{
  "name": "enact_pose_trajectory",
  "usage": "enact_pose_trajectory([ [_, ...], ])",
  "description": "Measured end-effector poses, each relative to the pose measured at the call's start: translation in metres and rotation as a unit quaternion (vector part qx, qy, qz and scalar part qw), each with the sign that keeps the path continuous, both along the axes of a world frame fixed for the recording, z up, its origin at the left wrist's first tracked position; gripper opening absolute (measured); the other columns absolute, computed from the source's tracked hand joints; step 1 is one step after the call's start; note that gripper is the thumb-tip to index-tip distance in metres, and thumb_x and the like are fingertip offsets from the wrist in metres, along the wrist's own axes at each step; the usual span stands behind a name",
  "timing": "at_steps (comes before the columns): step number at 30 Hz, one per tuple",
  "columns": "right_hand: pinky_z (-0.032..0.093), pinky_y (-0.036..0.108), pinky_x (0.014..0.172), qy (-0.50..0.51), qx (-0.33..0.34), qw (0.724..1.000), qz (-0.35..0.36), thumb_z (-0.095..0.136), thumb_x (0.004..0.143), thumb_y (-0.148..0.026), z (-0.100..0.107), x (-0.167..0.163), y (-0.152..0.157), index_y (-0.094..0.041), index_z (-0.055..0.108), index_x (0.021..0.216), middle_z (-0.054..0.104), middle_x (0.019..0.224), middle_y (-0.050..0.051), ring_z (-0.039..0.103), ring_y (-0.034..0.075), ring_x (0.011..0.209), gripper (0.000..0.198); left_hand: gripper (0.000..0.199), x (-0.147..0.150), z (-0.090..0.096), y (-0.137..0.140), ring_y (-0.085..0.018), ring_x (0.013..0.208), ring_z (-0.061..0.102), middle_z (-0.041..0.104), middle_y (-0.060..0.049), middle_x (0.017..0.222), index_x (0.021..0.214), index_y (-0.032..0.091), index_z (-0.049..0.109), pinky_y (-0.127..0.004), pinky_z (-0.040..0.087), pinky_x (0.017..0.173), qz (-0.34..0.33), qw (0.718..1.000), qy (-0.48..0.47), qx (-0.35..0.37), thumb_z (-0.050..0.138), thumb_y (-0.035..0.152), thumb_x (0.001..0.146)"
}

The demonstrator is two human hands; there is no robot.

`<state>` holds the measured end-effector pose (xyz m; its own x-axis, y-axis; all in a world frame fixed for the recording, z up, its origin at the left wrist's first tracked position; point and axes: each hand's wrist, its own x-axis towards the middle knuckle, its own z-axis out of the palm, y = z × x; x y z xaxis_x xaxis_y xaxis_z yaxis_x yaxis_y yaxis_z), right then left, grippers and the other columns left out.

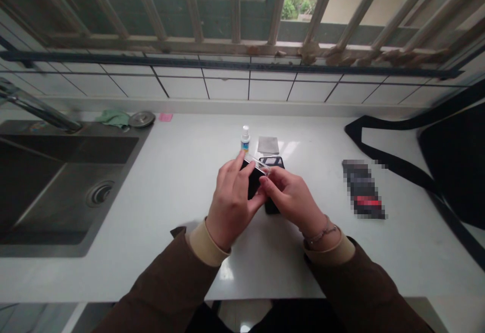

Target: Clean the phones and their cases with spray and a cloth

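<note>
My left hand [234,199] is closed around a dark, flat smartphone [253,177], held tilted above the white counter. A transparent phone case [259,163] shows along the phone's far edge. With thumb and fingers, my right hand [293,194] pinches the near right corner of that case; whether it fits fully around the phone I cannot tell. Beneath my hands a second black, phone-shaped object [273,207] lies on the counter, partly covered. Just beyond are a small white bottle [245,138] with a blue label and a grey square cloth [268,145].
To the left is a dark sink [85,242] with a faucet [56,113]. A green cloth [114,118], a metal drain lid [141,119] and a pink slip [165,117] lie behind it. A pixelated item [364,189] and a black strapped bag [454,156] are at right.
</note>
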<state>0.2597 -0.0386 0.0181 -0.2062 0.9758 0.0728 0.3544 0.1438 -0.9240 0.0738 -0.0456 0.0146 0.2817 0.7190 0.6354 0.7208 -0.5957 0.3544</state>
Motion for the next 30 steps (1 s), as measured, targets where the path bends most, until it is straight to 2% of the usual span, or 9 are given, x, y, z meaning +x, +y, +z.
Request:
enact_pose_trajectory([
  [6, 0.046, 0.031, 0.069, 0.005, -0.014, 1.000, -0.008, 0.057, 0.109, -0.051, -0.002, -0.003, 0.001, -0.022, 0.074, 0.099, 0.071, 0.082, 0.002, 0.060, 0.018, 0.073, 0.035, 0.051, 0.003, -0.003, -0.003, -0.040, 0.150, 0.055, 0.055, -0.026, 0.163, 0.148, 0.015, 0.058, -0.063, 0.046, 0.123, -0.014, 0.999, -0.008, -0.047, 0.075, 0.028, 0.101],
  [10, 0.045, 0.030, 0.064, 0.075, -0.078, 0.994, -0.031, 0.058, 0.107, -0.058, -0.006, 0.002, 0.006, -0.021, 0.068, 0.094, 0.064, 0.070, -0.001, 0.060, 0.017, 0.066, 0.040, 0.065, -0.002, 0.001, 0.003, -0.037, 0.147, 0.058, 0.060, -0.023, 0.160, 0.151, 0.016, 0.058, -0.056, 0.052, 0.119, -0.019, 0.981, -0.122, -0.150, 0.082, 0.041, 0.096],
  [12, 0.042, 0.029, 0.060, 0.098, -0.107, 0.989, -0.024, 0.057, 0.107, -0.062, -0.009, 0.006, 0.009, -0.022, 0.066, 0.094, 0.060, 0.063, -0.003, 0.057, 0.016, 0.060, 0.044, 0.062, -0.005, 0.003, 0.008, -0.034, 0.135, 0.068, 0.070, -0.020, 0.148, 0.150, 0.017, 0.061, -0.048, 0.059, 0.109, -0.029, 0.937, -0.228, -0.261, 0.076, 0.049, 0.100],
  [14, 0.040, 0.028, 0.057, 0.104, -0.121, 0.987, -0.002, 0.057, 0.106, -0.065, -0.012, 0.009, 0.010, -0.022, 0.066, 0.093, 0.057, 0.061, -0.004, 0.054, 0.015, 0.057, 0.046, 0.053, -0.008, 0.004, 0.013, -0.030, 0.119, 0.076, 0.078, -0.017, 0.134, 0.144, 0.017, 0.068, -0.043, 0.062, 0.101, -0.051, 0.867, -0.332, -0.368, 0.070, 0.051, 0.103],
  [16, 0.039, 0.028, 0.056, 0.107, -0.131, 0.986, 0.016, 0.058, 0.106, -0.067, -0.014, 0.010, 0.011, -0.022, 0.065, 0.092, 0.057, 0.061, -0.004, 0.052, 0.014, 0.056, 0.048, 0.047, -0.010, 0.004, 0.017, -0.028, 0.112, 0.078, 0.082, -0.014, 0.124, 0.134, 0.017, 0.075, -0.041, 0.061, 0.099, -0.076, 0.802, -0.407, -0.431, 0.075, 0.050, 0.100],
  [18, 0.039, 0.028, 0.055, 0.117, -0.141, 0.983, 0.016, 0.059, 0.105, -0.069, -0.014, 0.009, 0.010, -0.022, 0.065, 0.092, 0.057, 0.062, -0.004, 0.052, 0.014, 0.056, 0.050, 0.042, -0.010, 0.003, 0.020, -0.026, 0.109, 0.077, 0.084, -0.011, 0.118, 0.127, 0.018, 0.079, -0.039, 0.060, 0.098, -0.096, 0.757, -0.454, -0.461, 0.082, 0.046, 0.095],
  [23, 0.041, 0.028, 0.054, 0.154, -0.157, 0.976, 0.015, 0.055, 0.103, -0.077, -0.015, 0.005, 0.009, -0.022, 0.062, 0.087, 0.058, 0.062, -0.003, 0.053, 0.014, 0.055, 0.058, 0.039, -0.008, 0.000, 0.022, -0.019, 0.085, 0.074, 0.083, -0.009, 0.098, 0.115, 0.015, 0.082, -0.031, 0.057, 0.081, -0.086, 0.678, -0.540, -0.491, 0.090, 0.043, 0.088],
  [26, 0.046, 0.029, 0.055, 0.145, -0.195, 0.967, 0.074, 0.044, 0.102, -0.086, -0.015, 0.003, 0.007, -0.022, 0.059, 0.083, 0.063, 0.065, 0.001, 0.058, 0.015, 0.056, 0.069, 0.036, -0.008, 0.000, 0.025, -0.015, 0.075, 0.069, 0.079, -0.005, 0.089, 0.104, 0.015, 0.081, -0.027, 0.055, 0.073, -0.036, 0.654, -0.602, -0.456, 0.095, 0.039, 0.081],
  [30, 0.053, 0.029, 0.058, 0.120, -0.239, 0.950, 0.163, 0.050, 0.100, -0.085, -0.012, 0.002, 0.003, -0.019, 0.066, 0.100, 0.075, 0.079, 0.006, 0.067, 0.017, 0.063, 0.068, 0.034, -0.016, -0.003, 0.034, -0.010, 0.068, 0.063, 0.074, 0.000, 0.084, 0.096, 0.016, 0.076, -0.021, 0.050, 0.065, 0.019, 0.628, -0.680, -0.378, 0.098, 0.034, 0.076],
])
